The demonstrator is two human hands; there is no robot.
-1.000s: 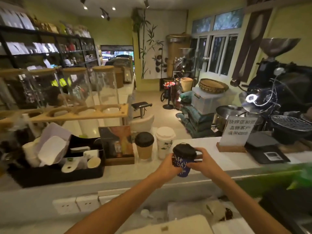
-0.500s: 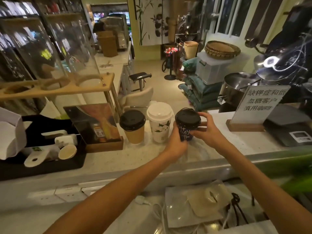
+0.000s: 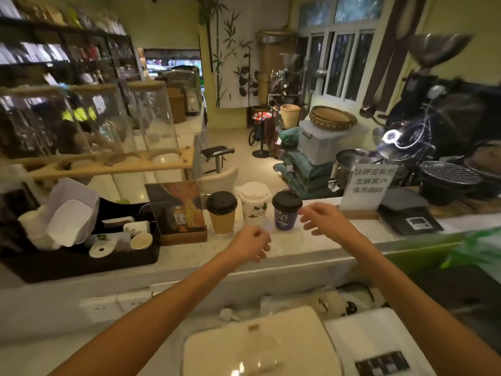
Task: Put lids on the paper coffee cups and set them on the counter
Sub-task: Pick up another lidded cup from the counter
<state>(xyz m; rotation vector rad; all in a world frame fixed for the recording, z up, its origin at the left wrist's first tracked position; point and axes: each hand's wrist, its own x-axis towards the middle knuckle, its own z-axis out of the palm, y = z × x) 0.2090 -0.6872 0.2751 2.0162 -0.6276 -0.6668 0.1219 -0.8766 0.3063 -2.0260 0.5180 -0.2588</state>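
Observation:
Three lidded paper cups stand in a row on the pale counter (image 3: 311, 248). The brown cup (image 3: 222, 214) with a black lid is on the left, the white flowered cup (image 3: 254, 203) with a white lid is in the middle, and the dark blue cup (image 3: 286, 211) with a black lid is on the right. My left hand (image 3: 250, 242) hovers in front of the white cup, fingers loosely curled, holding nothing. Just right of the blue cup is my right hand (image 3: 321, 217), fingers spread, a small gap between it and the cup.
A framed picture (image 3: 177, 210) stands left of the cups, beside a black tray (image 3: 81, 256) of filters and small items. A white sign (image 3: 368, 187) and a dark scale (image 3: 409, 218) sit to the right. Glass jars on a wooden rack (image 3: 108, 164) rise at the left.
Both hands have let go of the dark blue cup, which now stands on the counter beside the white cup. The hands have drawn back toward me.

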